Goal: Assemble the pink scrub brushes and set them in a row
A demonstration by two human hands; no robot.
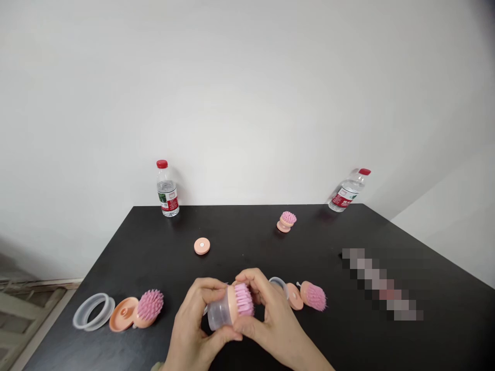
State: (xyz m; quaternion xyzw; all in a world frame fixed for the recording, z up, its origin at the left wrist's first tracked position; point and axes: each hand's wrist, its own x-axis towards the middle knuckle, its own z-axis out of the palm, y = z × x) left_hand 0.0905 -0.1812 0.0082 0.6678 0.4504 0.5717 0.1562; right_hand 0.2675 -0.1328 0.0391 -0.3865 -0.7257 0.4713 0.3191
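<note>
Near the front of the black table I hold a small scrubbing brush sideways. It has a clear plastic cup (218, 312) and a peach brush head with pink bristles (244, 300), which meet with no visible gap. My left hand (193, 319) is wrapped round the cup. With thumb and fingers, my right hand (268, 314) grips the brush head, bristles pointing right. Just beyond the right hand lie a clear ring (279, 284), a peach disc (295, 297) and another pink brush head (314, 296). Other parts behind my hands are mostly hidden.
On the left lie clear rings (93, 312), a peach lid (122, 314) and a pink brush head (150, 307). Farther back are a peach disc (201, 246) and a small brush (286, 221). Water bottles (167, 193) (348, 193) stand by the wall. A pixelated strip (381, 283) lies right.
</note>
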